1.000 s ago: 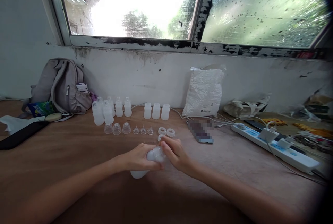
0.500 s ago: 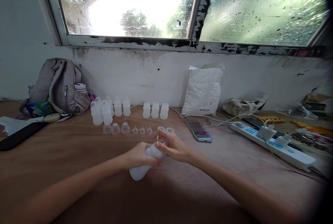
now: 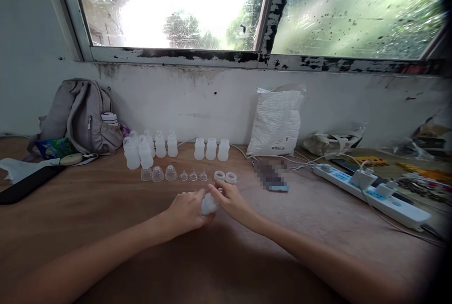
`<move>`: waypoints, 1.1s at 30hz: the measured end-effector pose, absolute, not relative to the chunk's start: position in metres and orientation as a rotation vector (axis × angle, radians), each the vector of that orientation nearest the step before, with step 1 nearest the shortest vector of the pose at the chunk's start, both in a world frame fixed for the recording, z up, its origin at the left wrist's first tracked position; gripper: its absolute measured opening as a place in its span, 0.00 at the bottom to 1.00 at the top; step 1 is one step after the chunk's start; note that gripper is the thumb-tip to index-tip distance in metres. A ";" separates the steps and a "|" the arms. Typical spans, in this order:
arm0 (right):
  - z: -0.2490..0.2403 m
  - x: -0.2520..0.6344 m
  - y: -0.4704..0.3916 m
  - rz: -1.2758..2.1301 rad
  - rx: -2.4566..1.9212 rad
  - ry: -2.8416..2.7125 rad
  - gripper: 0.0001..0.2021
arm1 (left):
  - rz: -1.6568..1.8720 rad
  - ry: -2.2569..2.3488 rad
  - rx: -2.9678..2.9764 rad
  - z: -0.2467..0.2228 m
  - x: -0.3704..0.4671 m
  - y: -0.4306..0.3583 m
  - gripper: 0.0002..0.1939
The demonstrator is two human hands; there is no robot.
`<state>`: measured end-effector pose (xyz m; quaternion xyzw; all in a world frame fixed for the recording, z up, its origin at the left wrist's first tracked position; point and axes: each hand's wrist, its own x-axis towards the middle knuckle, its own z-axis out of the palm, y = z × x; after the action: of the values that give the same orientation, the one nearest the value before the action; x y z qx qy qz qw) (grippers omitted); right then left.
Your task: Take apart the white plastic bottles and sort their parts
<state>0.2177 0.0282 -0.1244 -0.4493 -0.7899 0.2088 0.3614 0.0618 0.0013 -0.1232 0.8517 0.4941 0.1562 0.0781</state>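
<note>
A white baby bottle [image 3: 207, 205] is held low over the wooden table, most of it hidden by my fingers. My left hand [image 3: 188, 210] is wrapped round its body. Closed over the bottle's upper end is my right hand [image 3: 232, 202], thumb on top; what sits under those fingers is mostly covered. Just beyond are two white collar rings [image 3: 230, 178], three clear nipples [image 3: 193, 176] and three clear dome caps [image 3: 157, 174] in a row. Behind them stand three topless bottles [image 3: 211, 149]. Several capped bottles [image 3: 145, 153] are grouped to the left.
A grey backpack [image 3: 81, 116] leans at the back left, near a black flat object [image 3: 30, 185]. Against the wall stands a white plastic package [image 3: 276, 123]. A phone [image 3: 277, 188], cables and a power strip [image 3: 374, 198] lie on the right.
The bottle has swung from a slant, with its base toward me, to a position mostly hidden behind my left hand. Both hands have turned with it; my right fingers have dropped lower.
</note>
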 end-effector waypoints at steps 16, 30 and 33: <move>-0.104 0.224 0.013 0.516 -0.983 -2.181 0.15 | 0.545 0.950 2.196 -0.109 0.059 -0.001 0.13; -0.111 0.229 0.006 0.357 -0.778 -2.252 0.14 | 0.458 0.764 2.076 -0.101 0.057 -0.005 0.11; -0.102 0.230 0.007 0.319 -0.794 -2.288 0.16 | 0.468 0.810 2.162 -0.096 0.058 -0.008 0.12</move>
<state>0.2300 0.0067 -0.1021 -0.3056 -0.8800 0.1228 0.3423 0.0575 -0.0075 -0.0957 0.8477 0.3176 0.1836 0.3831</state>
